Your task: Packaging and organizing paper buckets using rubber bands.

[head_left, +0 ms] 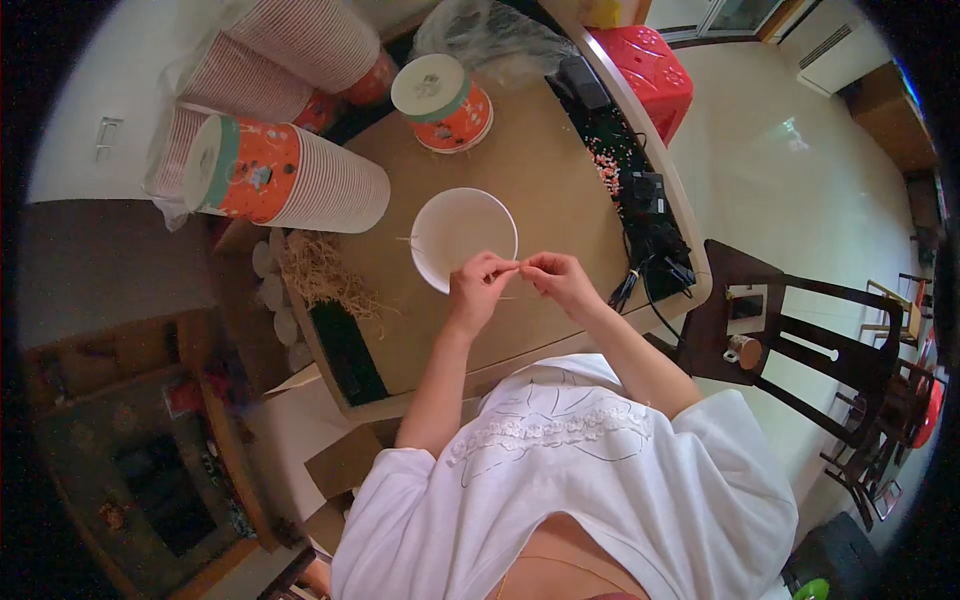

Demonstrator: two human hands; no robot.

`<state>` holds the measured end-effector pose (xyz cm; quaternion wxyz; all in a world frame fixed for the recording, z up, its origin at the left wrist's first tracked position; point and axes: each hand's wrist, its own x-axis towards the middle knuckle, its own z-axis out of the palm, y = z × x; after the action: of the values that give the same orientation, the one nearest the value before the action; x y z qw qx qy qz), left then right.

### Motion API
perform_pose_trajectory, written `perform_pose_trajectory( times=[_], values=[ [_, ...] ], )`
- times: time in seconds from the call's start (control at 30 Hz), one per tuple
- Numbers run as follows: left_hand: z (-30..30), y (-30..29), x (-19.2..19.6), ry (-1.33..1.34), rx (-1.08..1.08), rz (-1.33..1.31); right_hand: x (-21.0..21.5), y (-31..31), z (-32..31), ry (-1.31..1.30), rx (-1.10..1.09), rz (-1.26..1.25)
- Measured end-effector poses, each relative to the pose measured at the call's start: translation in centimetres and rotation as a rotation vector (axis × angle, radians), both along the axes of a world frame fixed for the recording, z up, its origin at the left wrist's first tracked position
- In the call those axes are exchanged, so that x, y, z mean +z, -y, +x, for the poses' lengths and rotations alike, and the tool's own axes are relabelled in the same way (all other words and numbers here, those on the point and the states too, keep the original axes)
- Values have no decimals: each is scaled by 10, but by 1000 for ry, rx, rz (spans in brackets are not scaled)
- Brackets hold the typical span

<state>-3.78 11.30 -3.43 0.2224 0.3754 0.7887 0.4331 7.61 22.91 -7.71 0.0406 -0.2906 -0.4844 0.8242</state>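
A white paper tub (440,225) stands open side up on the brown tabletop, and its inside looks plain white. Over its near right rim, my left hand (477,290) and my right hand (562,282) meet fingertip to fingertip. Both are closed in a pinch; whatever lies between the fingers is too small to make out. A thin tan strand (403,238) pokes out at the tub's left rim. Beyond the tub, an orange and green printed paper tub (450,125) rests upside down. To the left lies a long nested stack of the same tubs (330,185).
More nested tubs (300,45) in clear plastic fill the far left. A tangled heap of tan strands (325,275) lies at the table's left edge. Along the right edge are black cables and adapters (650,195) and small pink pieces (606,165). A red stool (645,75) stands beyond.
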Motion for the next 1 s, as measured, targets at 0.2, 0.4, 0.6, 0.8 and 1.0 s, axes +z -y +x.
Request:
perform_pose_trajectory(
  times=[0.2, 0.4, 0.6, 0.8, 1.0],
  values=[
    [6, -6, -2, 32, 41, -44, 9, 0, 2, 33, -23, 133],
    [12, -11, -11, -35, 16, 2, 0, 1, -1, 4, -89, 244],
    [10, -15, -18, -114, -5, -16, -3, 1, -3, 11, -121, 231],
    [11, -16, -20, -33, 132, 113, -5, -2, -10, 102, -216, 212],
    [-6, -7, -23, 0, 187, -146, -39, 4, -27, 3, -275, 248]
  ],
)
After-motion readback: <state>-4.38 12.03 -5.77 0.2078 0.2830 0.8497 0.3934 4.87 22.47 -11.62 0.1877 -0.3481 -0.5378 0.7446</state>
